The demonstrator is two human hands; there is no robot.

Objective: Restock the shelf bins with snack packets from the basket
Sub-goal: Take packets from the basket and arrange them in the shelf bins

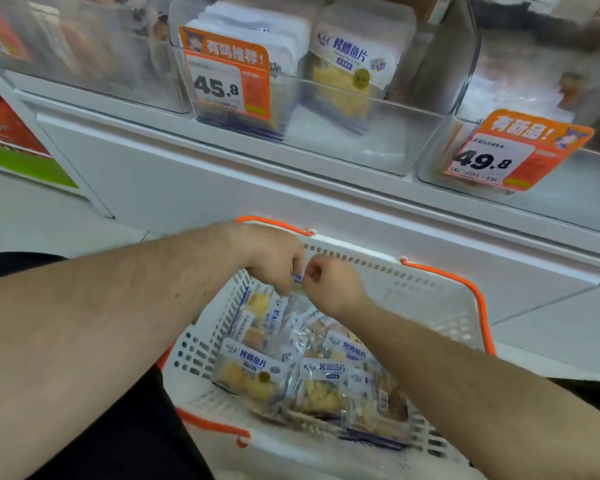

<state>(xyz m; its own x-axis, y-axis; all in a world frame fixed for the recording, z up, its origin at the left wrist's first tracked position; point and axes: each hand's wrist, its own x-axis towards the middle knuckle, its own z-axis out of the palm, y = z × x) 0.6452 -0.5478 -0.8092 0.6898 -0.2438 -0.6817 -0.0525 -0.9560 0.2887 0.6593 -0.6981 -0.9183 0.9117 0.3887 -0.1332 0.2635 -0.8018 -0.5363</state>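
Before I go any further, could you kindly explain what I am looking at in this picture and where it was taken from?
There is no machine here. A camera worn on a person's head looks forward and down at their two bare arms. Below sits a white basket with orange handles, holding snack packets of dried fish slices. The left hand and right hand meet above it, each with a pinching grip on the top edge of one packet, mostly hidden. Above is a white shelf with a clear bin holding matching packets, flanked by orange price tags reading 45.8 and 49.8.
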